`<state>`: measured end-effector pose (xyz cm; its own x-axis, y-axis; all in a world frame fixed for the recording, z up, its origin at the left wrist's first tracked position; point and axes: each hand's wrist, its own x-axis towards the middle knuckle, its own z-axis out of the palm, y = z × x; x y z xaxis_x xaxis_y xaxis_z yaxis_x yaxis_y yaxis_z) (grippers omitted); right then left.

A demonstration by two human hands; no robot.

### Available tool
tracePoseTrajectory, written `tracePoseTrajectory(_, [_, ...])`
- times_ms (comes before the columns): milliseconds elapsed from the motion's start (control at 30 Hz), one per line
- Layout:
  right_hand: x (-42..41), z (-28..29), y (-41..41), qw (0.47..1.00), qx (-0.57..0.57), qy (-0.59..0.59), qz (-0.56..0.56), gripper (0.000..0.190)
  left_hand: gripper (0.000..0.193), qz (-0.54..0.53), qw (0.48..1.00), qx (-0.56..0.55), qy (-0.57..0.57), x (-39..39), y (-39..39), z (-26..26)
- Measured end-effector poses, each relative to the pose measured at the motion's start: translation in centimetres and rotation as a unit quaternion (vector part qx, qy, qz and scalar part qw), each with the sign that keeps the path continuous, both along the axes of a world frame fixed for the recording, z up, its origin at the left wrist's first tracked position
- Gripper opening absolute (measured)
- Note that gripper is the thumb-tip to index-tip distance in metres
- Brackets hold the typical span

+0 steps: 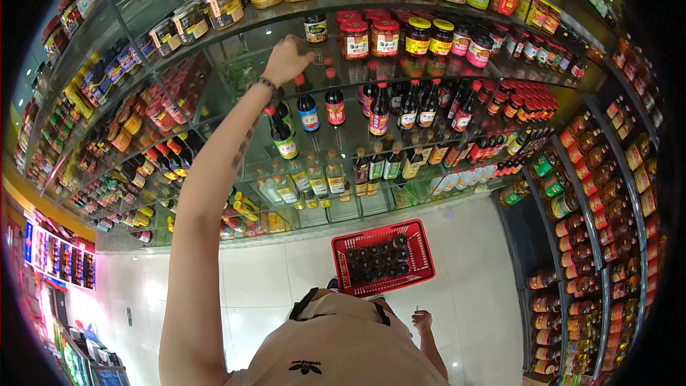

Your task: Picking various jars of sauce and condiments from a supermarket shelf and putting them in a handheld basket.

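My left hand (287,60) reaches up to a glass shelf, thumb apart from the fingers, with nothing seen in its grasp. Just beyond it stands a small dark jar (316,30) with a label; a slight gap seems to part them. Low at my right side, my right hand (422,320) is curled around a small thin object (417,309), too small to identify. On the floor before my feet lies a red plastic shopping basket (426,257). Several dark-lidded jars (378,260) stand in rows inside it.
Red-lidded jars (353,40) line the same shelf to the right. Sauce bottles (379,112) stand on the glass shelf below, under my left forearm. Oil bottles (576,241) fill the rack at the right. Pale floor tiles (257,273) run along the shelves.
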<state>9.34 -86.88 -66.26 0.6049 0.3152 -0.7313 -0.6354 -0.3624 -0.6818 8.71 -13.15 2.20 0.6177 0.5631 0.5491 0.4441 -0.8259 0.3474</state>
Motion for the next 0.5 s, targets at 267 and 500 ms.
tracePoseTrajectory(267, [-7.0,5.2,-5.5,0.959,-0.206,-0.193,-0.012,0.040,0.084,0.147,0.986,-0.004,0.082,3.8,8.5,-1.4])
tracePoseTrajectory(500, [-17.2,1.6,-10.4,0.903,-0.418,-0.022,0.096,0.044,0.094,0.171,0.961,-0.186,0.109,6.0,7.7,-1.3])
